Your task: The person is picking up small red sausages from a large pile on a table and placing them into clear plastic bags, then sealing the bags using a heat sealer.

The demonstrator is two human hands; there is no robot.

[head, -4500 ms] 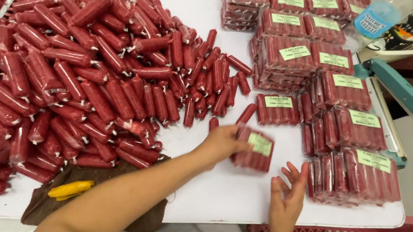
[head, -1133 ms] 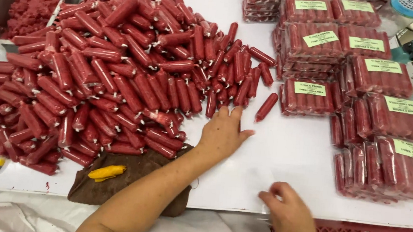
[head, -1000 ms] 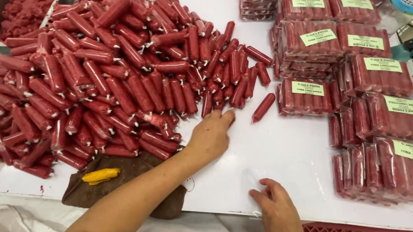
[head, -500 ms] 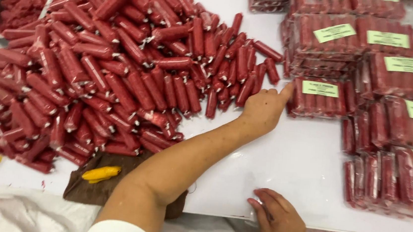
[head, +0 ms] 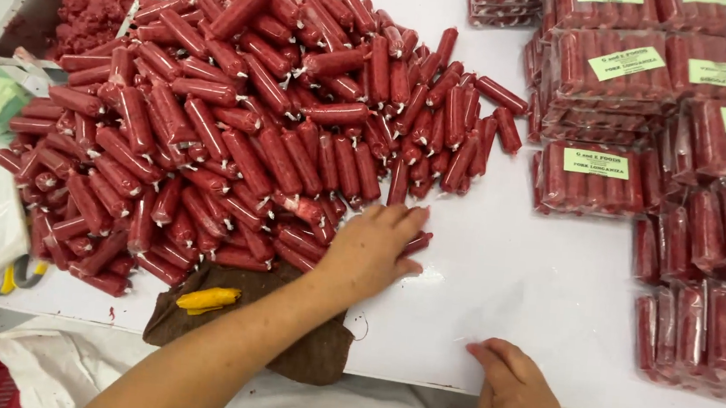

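Beside the sausage pile (head: 239,114), left hand (head: 372,253) has pulled back from the sealed packs (head: 593,176), now covering one loose sausage (head: 418,242), fingers flat; right hand (head: 516,401) curled at the table (head: 505,278) edge, grip unclear.

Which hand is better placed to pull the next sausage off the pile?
Left. The left hand lies flat at the pile's near edge, its fingers over a sausage. The right hand rests at the table's front edge, apart from the pile.
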